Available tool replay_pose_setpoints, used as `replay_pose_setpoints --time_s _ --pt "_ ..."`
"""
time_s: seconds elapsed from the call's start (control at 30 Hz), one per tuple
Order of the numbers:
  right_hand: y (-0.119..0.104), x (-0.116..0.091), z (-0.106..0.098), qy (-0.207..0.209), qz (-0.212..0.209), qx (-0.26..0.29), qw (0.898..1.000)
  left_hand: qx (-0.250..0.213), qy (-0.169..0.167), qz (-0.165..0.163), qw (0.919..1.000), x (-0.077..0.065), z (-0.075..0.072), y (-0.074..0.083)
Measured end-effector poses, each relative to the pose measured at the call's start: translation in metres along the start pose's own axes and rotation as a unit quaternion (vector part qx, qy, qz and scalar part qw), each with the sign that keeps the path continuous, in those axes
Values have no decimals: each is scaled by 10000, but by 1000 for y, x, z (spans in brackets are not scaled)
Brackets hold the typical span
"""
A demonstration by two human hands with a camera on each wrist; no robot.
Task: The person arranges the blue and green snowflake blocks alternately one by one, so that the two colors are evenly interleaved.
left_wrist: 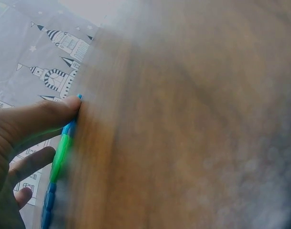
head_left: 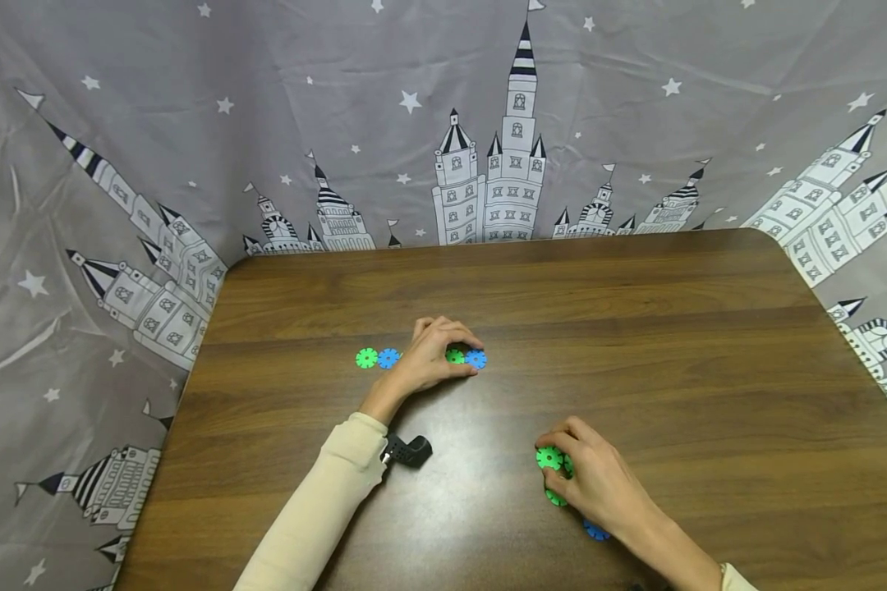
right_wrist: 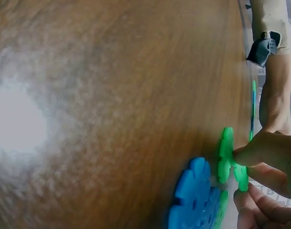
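A row of green and blue notched plastic discs lies on the wooden table [head_left: 636, 353], left of centre. My left hand [head_left: 432, 353] reaches over the row and hides its middle. Its thumb and index finger pinch the blue disc [head_left: 476, 359] at the right end, beside a green disc [head_left: 454, 356]. Nearer the front, my right hand [head_left: 599, 476] pinches another green disc [head_left: 549, 457] between thumb and fingers. Under that hand lie more green discs [head_left: 557, 497] and a blue disc [right_wrist: 193, 195], partly covered by it in the head view.
At the row's left end are a green disc [head_left: 366, 358] and a blue disc [head_left: 388, 358]. A black wrist device [head_left: 410, 451] sits at the left sleeve. Grey curtain [head_left: 266, 82] printed with castles and stars surrounds the table's back and sides.
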State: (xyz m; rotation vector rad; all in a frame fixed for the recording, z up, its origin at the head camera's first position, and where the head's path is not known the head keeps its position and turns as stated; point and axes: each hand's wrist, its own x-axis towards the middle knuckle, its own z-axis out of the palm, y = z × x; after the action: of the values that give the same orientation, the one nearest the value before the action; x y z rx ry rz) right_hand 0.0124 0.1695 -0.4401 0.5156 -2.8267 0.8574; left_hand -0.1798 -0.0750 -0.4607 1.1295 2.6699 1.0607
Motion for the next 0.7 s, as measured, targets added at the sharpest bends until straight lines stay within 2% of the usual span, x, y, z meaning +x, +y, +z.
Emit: replay_pose_setpoints --time_s 0.27,0.7 --pt "1 -1 1 44 -330 -439 9985 17 9 -7 10000 0 0 1" --pt "0 0 -3 -376 -53 -62 9993 40 -6 -17 10000 -1 -1 2"
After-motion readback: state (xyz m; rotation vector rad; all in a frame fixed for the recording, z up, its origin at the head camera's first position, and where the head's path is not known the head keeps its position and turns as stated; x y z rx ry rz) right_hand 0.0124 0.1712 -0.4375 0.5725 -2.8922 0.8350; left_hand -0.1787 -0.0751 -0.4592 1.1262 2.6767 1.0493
